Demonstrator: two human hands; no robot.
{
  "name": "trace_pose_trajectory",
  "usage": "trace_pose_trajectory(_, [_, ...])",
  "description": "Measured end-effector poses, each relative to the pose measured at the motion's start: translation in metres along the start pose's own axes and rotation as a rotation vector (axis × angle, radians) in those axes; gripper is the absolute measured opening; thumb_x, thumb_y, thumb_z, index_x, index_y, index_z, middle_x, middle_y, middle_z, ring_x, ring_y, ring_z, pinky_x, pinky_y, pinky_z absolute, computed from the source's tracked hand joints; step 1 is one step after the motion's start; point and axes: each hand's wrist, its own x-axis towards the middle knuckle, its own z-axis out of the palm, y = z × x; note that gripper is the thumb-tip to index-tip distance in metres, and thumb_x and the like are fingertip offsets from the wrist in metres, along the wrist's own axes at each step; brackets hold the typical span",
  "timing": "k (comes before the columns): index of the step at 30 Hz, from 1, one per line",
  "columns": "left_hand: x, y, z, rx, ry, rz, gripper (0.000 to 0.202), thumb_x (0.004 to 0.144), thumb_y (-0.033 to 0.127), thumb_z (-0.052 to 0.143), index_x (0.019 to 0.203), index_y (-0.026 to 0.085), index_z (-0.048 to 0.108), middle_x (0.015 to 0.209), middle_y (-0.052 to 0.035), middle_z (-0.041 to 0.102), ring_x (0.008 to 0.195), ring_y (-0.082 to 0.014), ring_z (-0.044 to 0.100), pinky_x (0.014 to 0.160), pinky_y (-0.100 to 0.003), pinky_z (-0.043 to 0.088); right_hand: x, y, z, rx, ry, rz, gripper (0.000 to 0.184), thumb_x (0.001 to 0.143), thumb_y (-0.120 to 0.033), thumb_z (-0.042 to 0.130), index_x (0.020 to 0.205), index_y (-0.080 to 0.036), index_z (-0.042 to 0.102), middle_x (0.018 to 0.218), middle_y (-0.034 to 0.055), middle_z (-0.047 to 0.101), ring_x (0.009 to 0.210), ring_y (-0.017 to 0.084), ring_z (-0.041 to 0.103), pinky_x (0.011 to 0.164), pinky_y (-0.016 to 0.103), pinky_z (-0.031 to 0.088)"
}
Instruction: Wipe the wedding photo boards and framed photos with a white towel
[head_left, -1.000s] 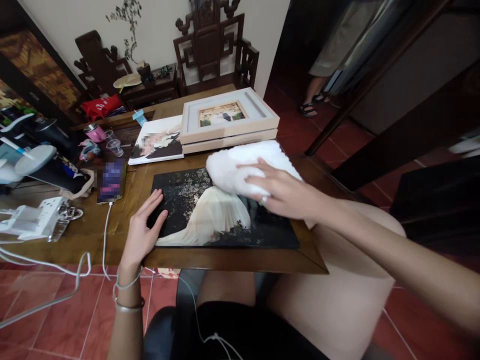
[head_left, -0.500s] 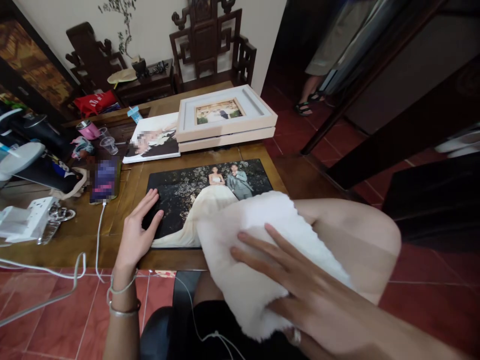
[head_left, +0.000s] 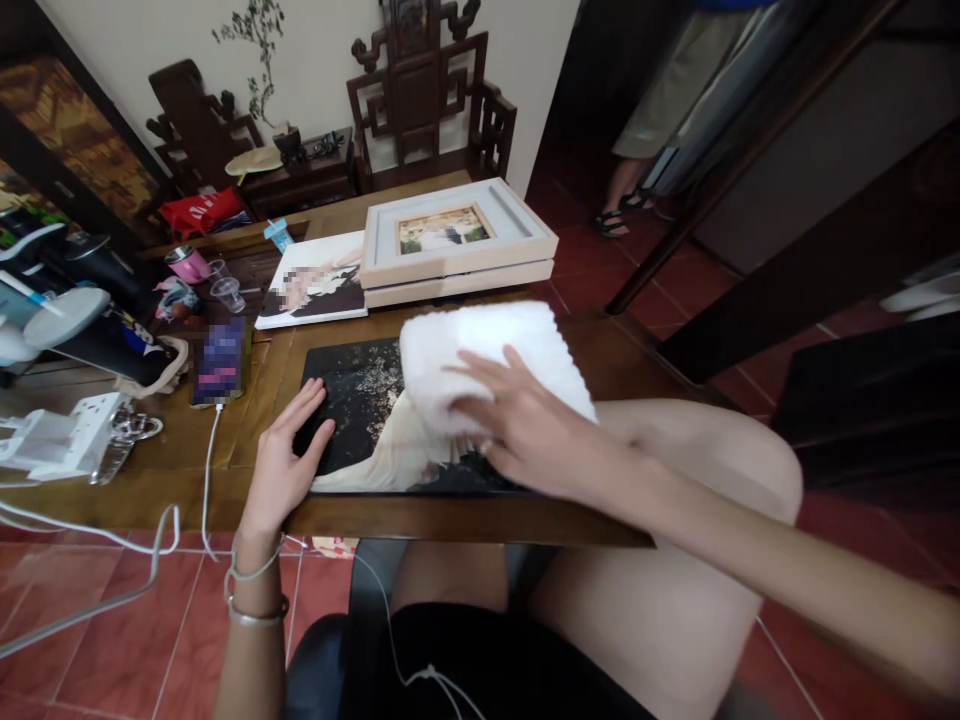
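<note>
A dark wedding photo panel (head_left: 360,415) lies flat on the wooden table, near its front edge. My left hand (head_left: 289,455) rests at the panel's left edge with its fingers stretched out. Over the panel's right part, a white cloth (head_left: 517,335) is gripped in my right hand (head_left: 525,420), the thumb curled under a fold and the other fingers spread on top. The cloth hides the couple's upper bodies in the photo. Part of the pale dress shows to the left of and below the cloth.
Behind the panel lie stacked pale frames (head_left: 457,245) and a white-edged photo canvas (head_left: 315,280). To the left are a plugged-in phone (head_left: 220,362), a white power strip (head_left: 82,435), a pink mug (head_left: 187,264) and a dark tumbler (head_left: 105,340). A person's legs (head_left: 660,100) stand at the back right.
My right hand has moved the white cloth away from me, from over my lap up onto the panel's upper right, covering the couple. My left hand stays at the panel's left edge.
</note>
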Motion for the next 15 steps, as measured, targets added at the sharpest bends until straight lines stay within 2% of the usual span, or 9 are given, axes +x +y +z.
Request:
trace_pose_trajectory(2, [0.0, 0.0, 0.0, 0.005, 0.002, -0.007, 0.043, 0.094, 0.041, 0.057, 0.132, 0.02, 0.063, 0.146, -0.0089, 0.055, 0.14, -0.0257, 0.047, 0.12, -0.049, 0.033, -0.029, -0.027, 0.004, 0.039, 0.001, -0.037, 0.039, 0.075, -0.007, 0.054, 0.109, -0.017, 0.071, 0.142, 0.0199, 0.055, 0.143, 0.042, 0.035, 0.111, 0.075, 0.023])
trace_pose_trajectory(5, [0.001, 0.0, 0.001, 0.018, 0.004, -0.012, 0.043, 0.094, 0.04, 0.057, 0.132, 0.019, 0.063, 0.146, -0.0087, 0.055, 0.139, -0.0256, 0.048, 0.12, -0.048, 0.033, -0.069, -0.063, 0.011, 0.145, 0.033, -0.119, 0.025, 0.072, -0.013, 0.059, 0.09, -0.021, 0.074, 0.147, 0.0166, 0.051, 0.148, 0.04, 0.026, 0.114, 0.073, 0.015])
trace_pose_trajectory(8, [0.001, 0.001, 0.001, 0.02, 0.004, -0.009, 0.043, 0.094, 0.04, 0.057, 0.132, 0.019, 0.063, 0.146, -0.0086, 0.055, 0.139, -0.0251, 0.048, 0.12, -0.047, 0.034, -0.083, -0.074, 0.013, 0.2, 0.03, -0.172, 0.017, 0.073, -0.015, 0.061, 0.081, -0.022, 0.073, 0.149, 0.0147, 0.05, 0.149, 0.039, 0.023, 0.117, 0.071, 0.011])
trace_pose_trajectory(11, [0.001, 0.001, 0.0, 0.021, -0.002, -0.006, 0.043, 0.094, 0.04, 0.057, 0.132, 0.02, 0.063, 0.146, -0.0083, 0.055, 0.14, -0.0249, 0.047, 0.12, -0.048, 0.034, -0.059, -0.054, 0.009, 0.164, -0.037, -0.174, 0.029, 0.076, -0.014, 0.059, 0.099, -0.022, 0.074, 0.146, 0.0158, 0.053, 0.146, 0.038, 0.031, 0.115, 0.071, 0.017])
trace_pose_trajectory(15, [0.0, -0.003, 0.0, -0.001, -0.004, 0.02, 0.044, 0.094, 0.039, 0.059, 0.133, 0.019, 0.062, 0.147, -0.0094, 0.055, 0.14, -0.0247, 0.047, 0.121, -0.048, 0.033, 0.007, -0.004, 0.004, 0.035, -0.037, -0.076, 0.04, 0.079, -0.008, 0.054, 0.117, -0.012, 0.067, 0.141, 0.0232, 0.054, 0.141, 0.042, 0.039, 0.111, 0.073, 0.024])
